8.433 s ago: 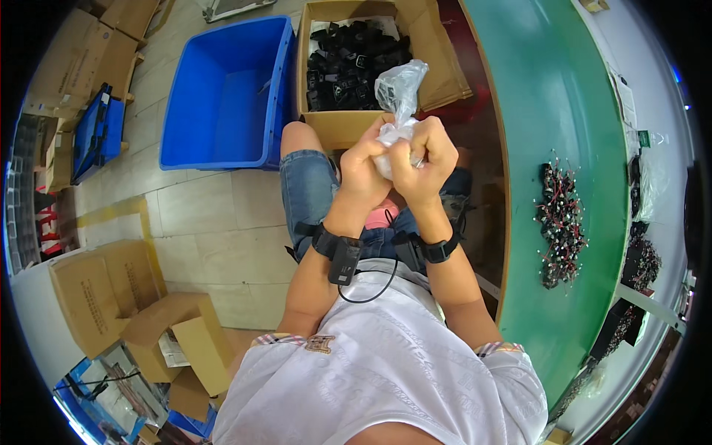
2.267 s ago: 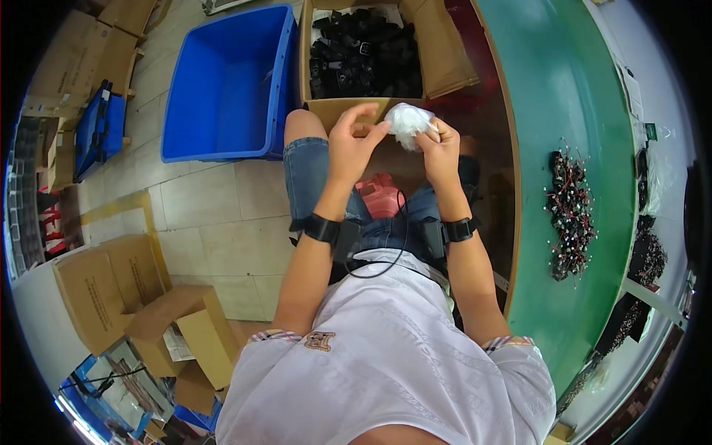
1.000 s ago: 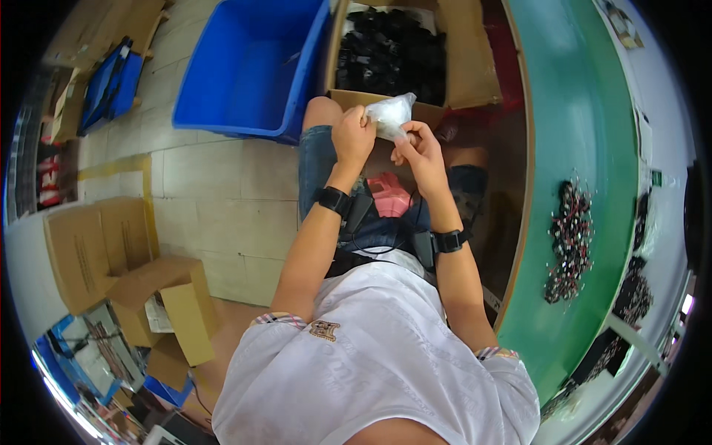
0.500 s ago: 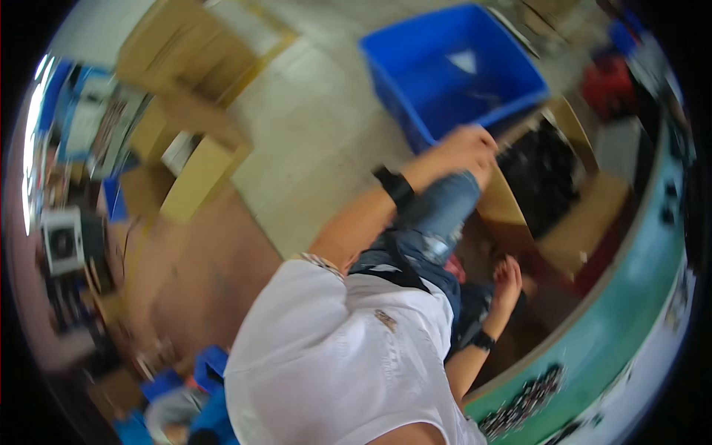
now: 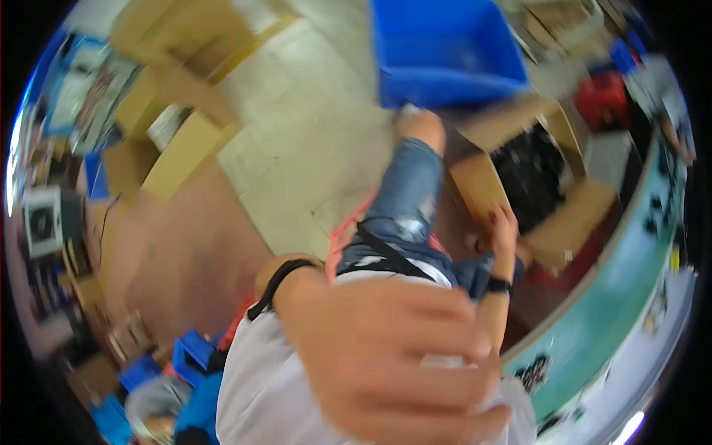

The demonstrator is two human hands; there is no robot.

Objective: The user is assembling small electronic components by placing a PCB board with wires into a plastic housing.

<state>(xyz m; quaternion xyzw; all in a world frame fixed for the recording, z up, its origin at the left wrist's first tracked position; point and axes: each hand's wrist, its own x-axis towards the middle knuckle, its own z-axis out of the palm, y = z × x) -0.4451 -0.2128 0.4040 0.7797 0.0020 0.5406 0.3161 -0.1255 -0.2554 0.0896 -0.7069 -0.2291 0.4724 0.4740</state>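
Observation:
My left hand [image 5: 400,356] is large and blurred in front of my white shirt [image 5: 256,378], with a dark band at its wrist. Its fingers look bent, but motion smears them; I cannot make out whether anything is in them. Lower right of centre, my right hand [image 5: 503,226] is raised at the near corner of an open cardboard box [image 5: 475,185]. Its fingers are partly spread and nothing shows in them; whether they touch the cardboard I cannot tell. Inside that box lies a heap of black items [image 5: 530,174], too blurred to name.
Beyond my knee stands a blue plastic bin [image 5: 452,85]. A green-topped workbench [image 5: 593,315] with small dark parts runs along the right. Open cartons [image 5: 178,159] stand at the left. A person in blue [image 5: 159,404] is at lower left, another person [image 5: 664,96] at far right.
My left hand has come back from the blue bin's near edge to in front of my chest. My right hand has moved forward to the box's corner. The view has shifted.

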